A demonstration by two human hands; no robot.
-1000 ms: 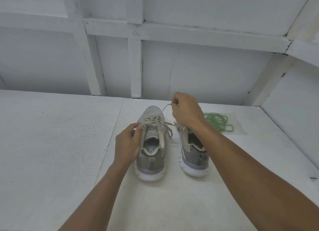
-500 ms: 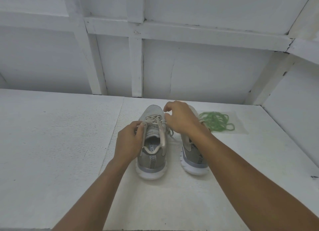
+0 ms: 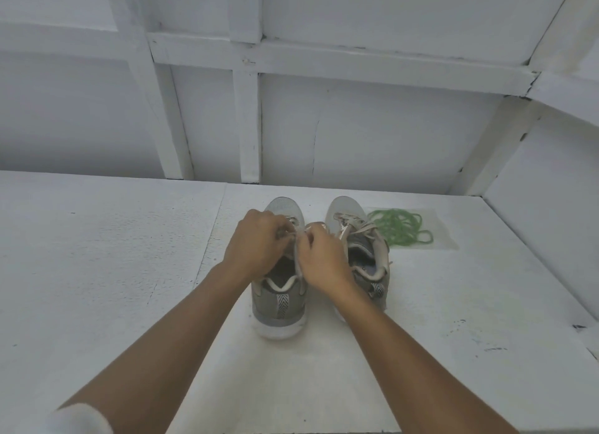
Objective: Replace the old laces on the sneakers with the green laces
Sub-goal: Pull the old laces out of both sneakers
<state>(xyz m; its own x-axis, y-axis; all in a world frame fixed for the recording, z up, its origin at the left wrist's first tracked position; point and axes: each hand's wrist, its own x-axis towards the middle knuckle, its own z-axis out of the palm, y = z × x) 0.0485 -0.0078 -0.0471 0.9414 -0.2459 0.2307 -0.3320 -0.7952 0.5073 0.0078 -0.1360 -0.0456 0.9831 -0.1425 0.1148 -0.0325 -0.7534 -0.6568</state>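
Note:
Two grey sneakers with white soles stand side by side on the white table, heels toward me. Over the left sneaker (image 3: 279, 304) my left hand (image 3: 256, 242) and my right hand (image 3: 321, 258) meet, and both pinch its old beige lace (image 3: 297, 255) near the top eyelets. The right sneaker (image 3: 363, 239) stands untouched, its beige lace loose across the tongue. A bundle of green laces (image 3: 400, 228) lies on a clear plastic sheet just right of the right sneaker.
The white table (image 3: 97, 271) stretches wide to the left and toward me. A white panelled wall (image 3: 356, 135) with wooden battens closes the back, and a side wall (image 3: 551, 190) stands at the right.
My right hand has come back from the far side of the sneakers to the left sneaker's lacing. My left hand has shifted from the sneaker's collar onto the lace. The right sneaker is now uncovered.

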